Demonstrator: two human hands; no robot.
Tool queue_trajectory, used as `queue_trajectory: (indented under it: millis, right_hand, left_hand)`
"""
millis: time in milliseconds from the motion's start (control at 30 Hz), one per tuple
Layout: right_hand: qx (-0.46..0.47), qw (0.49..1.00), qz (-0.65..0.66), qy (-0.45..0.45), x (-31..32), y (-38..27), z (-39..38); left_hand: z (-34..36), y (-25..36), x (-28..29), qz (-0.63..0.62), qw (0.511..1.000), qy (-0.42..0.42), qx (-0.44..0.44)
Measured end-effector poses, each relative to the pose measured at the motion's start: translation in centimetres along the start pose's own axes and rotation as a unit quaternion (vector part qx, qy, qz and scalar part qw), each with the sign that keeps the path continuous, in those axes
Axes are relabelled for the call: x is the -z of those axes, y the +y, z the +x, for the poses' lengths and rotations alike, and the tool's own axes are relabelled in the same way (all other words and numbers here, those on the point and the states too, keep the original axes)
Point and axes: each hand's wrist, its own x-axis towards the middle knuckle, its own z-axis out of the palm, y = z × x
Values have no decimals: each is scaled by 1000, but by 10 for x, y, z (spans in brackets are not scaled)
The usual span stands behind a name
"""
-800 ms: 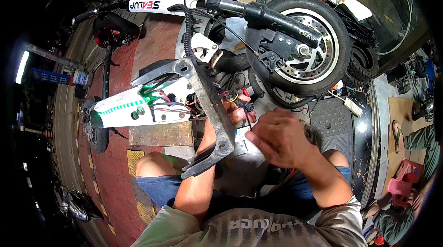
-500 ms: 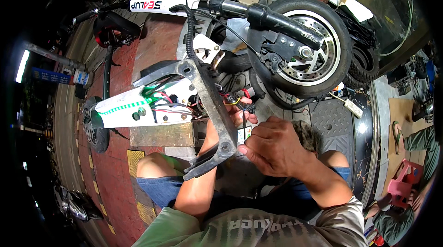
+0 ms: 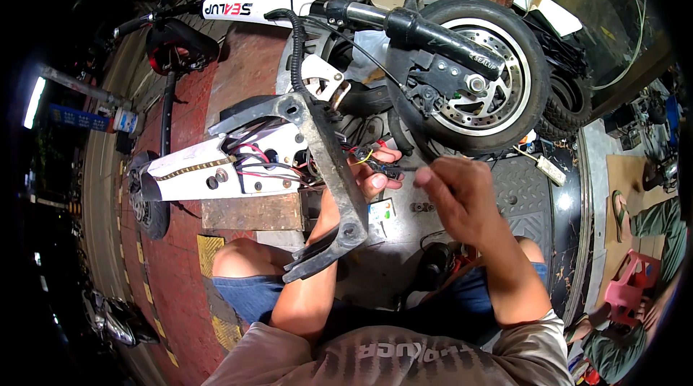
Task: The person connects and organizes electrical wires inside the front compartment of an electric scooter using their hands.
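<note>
A white scooter deck with exposed red and black wires lies across the middle left. A dirty black bracket stands over my left forearm. Beyond it my left hand is closed on a small bundle of connectors and wires, partly hidden by the bracket. My right hand is closed, thumb against forefinger, on what looks like a thin black wire reaching from that bundle. The scooter's front wheel and white-and-black stem lie above my hands.
A wooden block supports the deck. A small white packet lies below my hands. Spare tyres, a power strip and a pink stool are at the right. Another person's leg shows at the right edge.
My right hand has risen and moved right, pulling the black wire more level. The green light strip on the deck has gone dark.
</note>
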Motion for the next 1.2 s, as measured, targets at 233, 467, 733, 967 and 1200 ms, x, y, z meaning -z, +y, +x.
queue_trajectory:
  millis: [233, 467, 733, 967, 1200]
  right_hand:
    - [-131, 991, -14, 17, -18, 24, 7]
    - [-162, 986, -26, 15, -26, 30, 13]
    - [-153, 988, -36, 14, -31, 35, 10]
    - [-163, 986, -37, 14, -28, 31, 11]
    - [-135, 990, -2, 28, -26, 36, 6]
  left_hand:
    - [-8, -1, 1, -66, 989, 87, 97]
    - [-12, -7, -2, -134, 980, 140, 52]
    - [-11, -7, -5, -153, 978, 144, 21]
    - [-11, -9, -2, -119, 982, 148, 24]
    - [-9, -4, -7, -103, 982, 155, 32]
